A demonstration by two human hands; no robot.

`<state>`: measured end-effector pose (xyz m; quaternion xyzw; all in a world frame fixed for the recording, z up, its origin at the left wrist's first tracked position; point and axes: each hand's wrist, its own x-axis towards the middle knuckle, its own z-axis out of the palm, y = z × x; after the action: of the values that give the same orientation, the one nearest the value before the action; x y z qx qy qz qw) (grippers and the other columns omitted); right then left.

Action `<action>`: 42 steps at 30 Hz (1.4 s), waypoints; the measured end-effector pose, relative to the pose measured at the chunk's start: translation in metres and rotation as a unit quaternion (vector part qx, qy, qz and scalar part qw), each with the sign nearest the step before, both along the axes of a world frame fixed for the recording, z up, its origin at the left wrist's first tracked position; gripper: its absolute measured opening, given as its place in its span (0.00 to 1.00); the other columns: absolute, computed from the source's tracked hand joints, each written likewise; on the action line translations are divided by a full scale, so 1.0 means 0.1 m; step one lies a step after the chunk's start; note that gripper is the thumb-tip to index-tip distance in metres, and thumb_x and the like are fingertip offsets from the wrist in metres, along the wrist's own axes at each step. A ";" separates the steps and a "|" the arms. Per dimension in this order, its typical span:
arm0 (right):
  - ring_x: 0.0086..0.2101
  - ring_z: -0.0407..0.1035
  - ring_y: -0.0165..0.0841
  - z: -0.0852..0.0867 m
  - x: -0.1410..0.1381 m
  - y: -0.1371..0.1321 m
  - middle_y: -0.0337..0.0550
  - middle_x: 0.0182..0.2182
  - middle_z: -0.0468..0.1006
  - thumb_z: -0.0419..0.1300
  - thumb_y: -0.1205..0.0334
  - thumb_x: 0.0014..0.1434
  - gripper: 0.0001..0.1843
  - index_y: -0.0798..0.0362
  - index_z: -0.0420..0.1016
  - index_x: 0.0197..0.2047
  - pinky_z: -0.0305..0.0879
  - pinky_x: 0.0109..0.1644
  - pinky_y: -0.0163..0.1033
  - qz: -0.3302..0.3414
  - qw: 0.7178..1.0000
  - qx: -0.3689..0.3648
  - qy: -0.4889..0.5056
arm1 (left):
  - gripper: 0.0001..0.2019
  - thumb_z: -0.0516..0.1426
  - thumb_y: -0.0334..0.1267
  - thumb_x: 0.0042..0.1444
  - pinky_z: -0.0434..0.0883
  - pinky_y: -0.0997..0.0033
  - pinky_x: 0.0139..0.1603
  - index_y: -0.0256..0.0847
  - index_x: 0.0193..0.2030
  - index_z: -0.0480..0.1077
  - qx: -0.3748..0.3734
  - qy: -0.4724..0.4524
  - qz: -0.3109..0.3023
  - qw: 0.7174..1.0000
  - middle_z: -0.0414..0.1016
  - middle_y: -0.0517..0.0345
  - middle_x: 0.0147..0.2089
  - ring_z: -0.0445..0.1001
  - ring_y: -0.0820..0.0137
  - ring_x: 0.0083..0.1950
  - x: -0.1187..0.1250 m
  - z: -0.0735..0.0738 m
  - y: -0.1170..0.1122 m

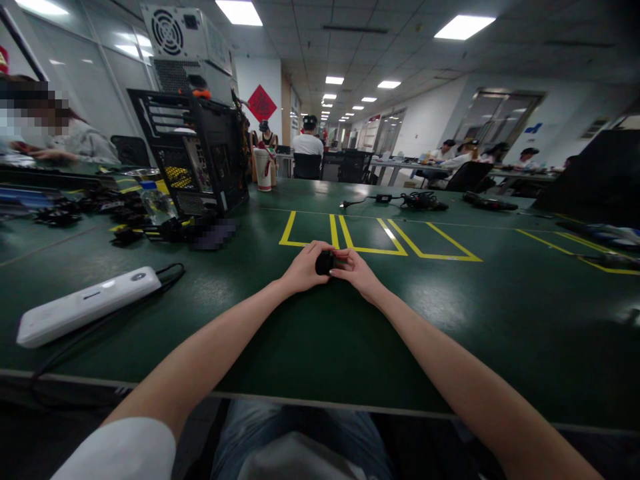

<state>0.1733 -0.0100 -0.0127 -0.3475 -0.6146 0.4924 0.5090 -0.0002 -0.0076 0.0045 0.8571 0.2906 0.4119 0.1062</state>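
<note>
Between my hands, over the middle of the green table (330, 340), is a small black object (325, 263) whose kind I cannot make out. The fingers and thumb of my left hand (306, 268) are wrapped round its left side. From the right, my right hand (354, 270) pinches at the object with thumb and fingertips, which partly hide its right side. Just beyond both hands, yellow tape outlines (373, 251) mark the tabletop.
To the left lies a white device (90, 305) with a black cable. Behind it stand an open black computer case (200, 153), a plastic bottle (156, 203) and many black parts. A paper cup (263, 170) and coiled cables (424, 201) are farther back. Another person sits at far left.
</note>
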 end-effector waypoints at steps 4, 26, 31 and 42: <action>0.43 0.69 0.34 0.00 0.00 -0.02 0.40 0.41 0.72 0.66 0.65 0.42 0.18 0.50 0.67 0.38 0.61 0.53 0.47 -0.008 1.000 0.007 -0.003 | 0.28 0.60 0.28 0.41 0.63 0.58 0.54 0.42 0.51 0.59 -0.002 0.004 -0.002 1.000 0.63 0.53 0.50 0.64 0.61 0.53 0.00 0.00 0.00; 0.45 0.67 0.35 0.02 -0.01 0.00 0.42 0.42 0.72 0.64 0.65 0.44 0.20 0.51 0.68 0.42 0.58 0.56 0.49 0.001 1.000 0.011 -0.007 | 0.28 0.60 0.27 0.40 0.64 0.60 0.54 0.41 0.50 0.59 0.003 -0.001 -0.006 1.000 0.63 0.53 0.49 0.64 0.62 0.52 0.01 -0.01 0.02; 0.44 0.68 0.34 0.01 -0.02 -0.01 0.40 0.43 0.71 0.67 0.67 0.40 0.21 0.50 0.67 0.39 0.61 0.54 0.46 0.008 1.000 0.014 -0.002 | 0.28 0.60 0.28 0.40 0.64 0.58 0.53 0.42 0.50 0.59 -0.001 -0.004 -0.002 1.000 0.63 0.53 0.49 0.65 0.61 0.52 0.00 -0.01 0.01; 0.46 0.67 0.36 0.02 -0.01 -0.02 0.42 0.45 0.71 0.64 0.64 0.44 0.21 0.50 0.67 0.44 0.59 0.55 0.48 0.006 1.000 0.002 -0.008 | 0.27 0.60 0.28 0.40 0.64 0.58 0.53 0.43 0.50 0.59 -0.008 -0.002 -0.001 1.000 0.63 0.54 0.50 0.64 0.61 0.52 0.00 0.01 0.00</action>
<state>0.1719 -0.0119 -0.0104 -0.3465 -0.6214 0.4921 0.5016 0.0002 -0.0079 0.0052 0.8560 0.2926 0.4106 0.1144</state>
